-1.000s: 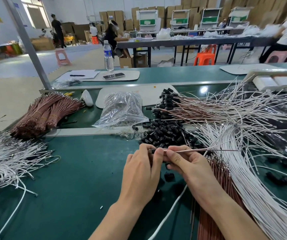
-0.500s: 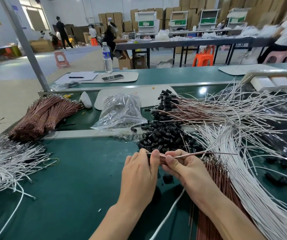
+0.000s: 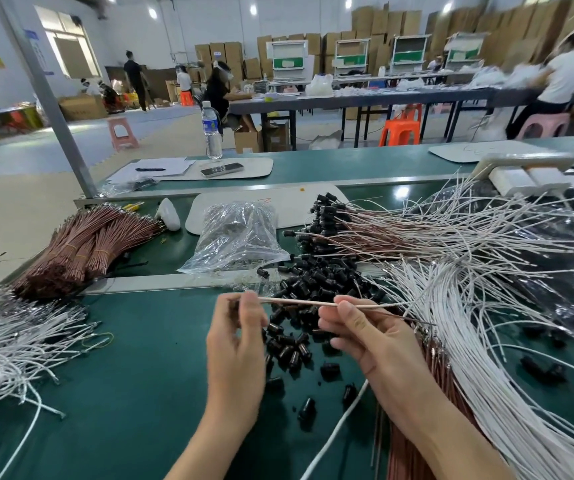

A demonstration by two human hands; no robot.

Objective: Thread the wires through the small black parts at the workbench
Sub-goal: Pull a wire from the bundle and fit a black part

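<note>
My left hand (image 3: 235, 344) and my right hand (image 3: 373, 336) are held apart above the green bench, with a thin white wire (image 3: 299, 302) stretched level between them. The left fingers pinch its left end; whether a black part sits there is hidden by the fingers. The right thumb and fingers pinch the wire further along, and a brown wire (image 3: 413, 319) trails to the right from that hand. Below and behind the hands lies a heap of small black parts (image 3: 316, 289). Finished wires with black parts on their ends (image 3: 334, 223) are piled behind.
Loose white wires (image 3: 486, 323) fan out on the right, more white wires (image 3: 8, 337) on the left. Bundled brown wires (image 3: 88, 244) lie at the back left, a clear bag of parts (image 3: 240, 237) in the middle. People work at far tables.
My hands have drawn apart: the left hand moved left, and a longer stretch of wire now shows between them. Before, the fingertips were almost touching.
</note>
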